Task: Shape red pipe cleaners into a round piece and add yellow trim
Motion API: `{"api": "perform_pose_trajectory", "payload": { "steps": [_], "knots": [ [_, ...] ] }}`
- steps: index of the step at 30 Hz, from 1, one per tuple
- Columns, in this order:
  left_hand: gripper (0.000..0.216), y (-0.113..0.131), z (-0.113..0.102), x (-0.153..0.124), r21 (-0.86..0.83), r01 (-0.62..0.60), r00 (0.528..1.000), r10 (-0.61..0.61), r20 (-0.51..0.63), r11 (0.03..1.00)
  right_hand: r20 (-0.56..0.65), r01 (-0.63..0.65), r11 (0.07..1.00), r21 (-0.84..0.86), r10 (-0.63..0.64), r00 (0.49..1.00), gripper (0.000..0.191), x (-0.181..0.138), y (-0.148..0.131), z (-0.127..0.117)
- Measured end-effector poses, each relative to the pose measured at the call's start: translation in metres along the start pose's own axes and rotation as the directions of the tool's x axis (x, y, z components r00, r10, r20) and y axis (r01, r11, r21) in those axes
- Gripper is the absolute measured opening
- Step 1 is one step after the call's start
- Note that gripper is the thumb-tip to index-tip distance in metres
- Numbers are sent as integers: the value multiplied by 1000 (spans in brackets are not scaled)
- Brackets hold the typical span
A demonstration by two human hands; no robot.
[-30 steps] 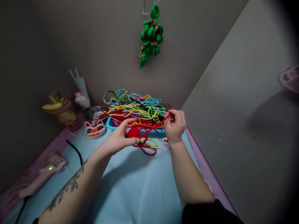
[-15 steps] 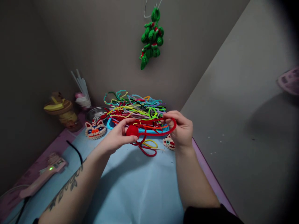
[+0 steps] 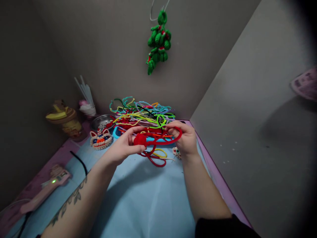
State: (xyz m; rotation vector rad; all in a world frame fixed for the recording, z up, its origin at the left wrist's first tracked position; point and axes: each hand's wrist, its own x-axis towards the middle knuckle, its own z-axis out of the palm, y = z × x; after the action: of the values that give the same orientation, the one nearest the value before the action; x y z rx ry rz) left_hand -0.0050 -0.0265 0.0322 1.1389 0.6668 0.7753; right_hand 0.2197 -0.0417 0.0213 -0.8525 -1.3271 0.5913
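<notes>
Between the thumb and fingers of my left hand (image 3: pixel 123 143) is a red knotted ball (image 3: pixel 140 140) of cord. A red cord (image 3: pixel 163 142) runs from it to the right and bends in a loop around the fingers of my right hand (image 3: pixel 185 135). That hand is closed, pinching the cord near the loop's upper side; its fingertips are partly hidden. Below the ball hang thinner red loops, close to a yellow cord (image 3: pixel 159 152) on the table. Behind both hands, a heap of coloured cords (image 3: pixel 143 110) lies in and over a blue tray (image 3: pixel 116 132).
A knotted lion-face piece (image 3: pixel 101 139) and a metal bowl (image 3: pixel 102 121) are at the left. A pink power strip (image 3: pixel 47 188) lies further forward on the blue tabletop (image 3: pixel 153 195). A smaller knotted piece (image 3: pixel 176 152) sits beside my right wrist. Green knotted ornaments (image 3: pixel 158 43) hang above.
My right hand has moved a little left, toward my left hand, and the red loop between them is shorter. My left hand still holds the ball. The view has shifted slightly.
</notes>
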Motion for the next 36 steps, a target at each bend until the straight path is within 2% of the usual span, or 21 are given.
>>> {"api": "perform_pose_trajectory", "payload": {
  "steps": [3, 7, 17, 23, 26, 31, 36],
  "knots": [
    [73, -2, -1, 0, 13, 4, 1000, -4, 25, 1000, 54, -143, 981, 129, 137, 989, 14, -2, 6, 4],
    [70, -5, -3, 1, 12, -17, 997, 16, 73, 1000, 70, -257, 955, 147, 249, 966, 19, -3, 4, 12],
    [73, -4, 1, 1, 16, -1, 998, 0, 58, 1000, 155, -291, 950, 115, 272, 950, 23, -2, -17, 19],
    [70, -5, -1, 2, 0, -26, 997, 26, 76, 1000, 31, -281, 942, 185, 280, 959, 26, 0, -1, 15],
    [72, -5, 0, 2, 18, -12, 997, 10, 76, 1000, 2, -326, 921, 212, 333, 943, 27, 2, 2, 14],
    [76, -4, 3, 1, 31, 21, 998, -23, 58, 999, 137, -435, 879, 194, 415, 899, 28, 2, -2, 18],
    [70, -4, 2, 2, -16, -14, 997, 15, 70, 1000, 181, -387, 915, 115, 364, 914, 25, -1, -5, 22]
  ]
}}
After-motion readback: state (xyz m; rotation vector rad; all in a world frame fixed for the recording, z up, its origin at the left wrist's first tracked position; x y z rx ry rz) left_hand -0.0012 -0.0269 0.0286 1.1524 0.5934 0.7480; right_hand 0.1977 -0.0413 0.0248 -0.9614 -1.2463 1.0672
